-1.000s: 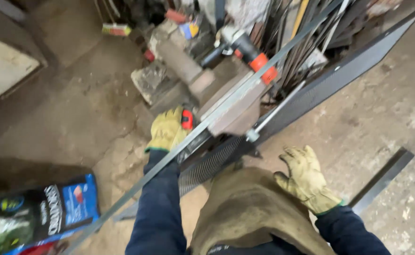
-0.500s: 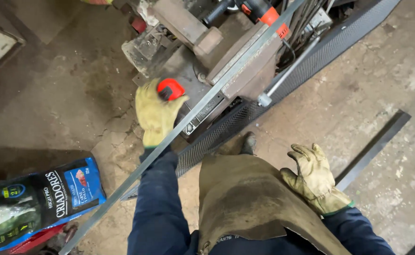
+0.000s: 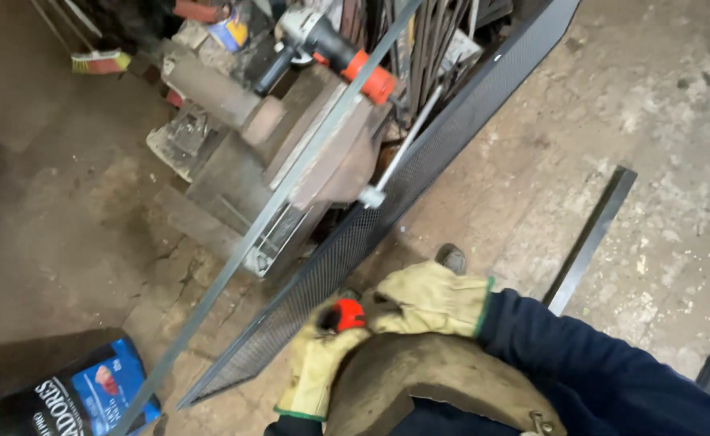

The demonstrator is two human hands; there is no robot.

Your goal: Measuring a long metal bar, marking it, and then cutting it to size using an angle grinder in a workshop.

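Both gloved hands now drawn in together at apron front, away from bench; half a second ago left was up by long steel strip. Left hand (image 3: 316, 365) clenched round small red-and-black object (image 3: 340, 315), held low before brown leather apron (image 3: 436, 383). Right hand (image 3: 426, 300) curled over it, touching; grip unclear. Gloves: yellowish leather, soiled. Steel strip (image 3: 282, 198) thin, grey, slanting across rusty metal block (image 3: 323, 153). Black mesh panel (image 3: 420, 169) leaning alongside. Orange-handled angle grinder (image 3: 335, 48) on top. Floor: stained concrete.

Head view, steeply down, close.
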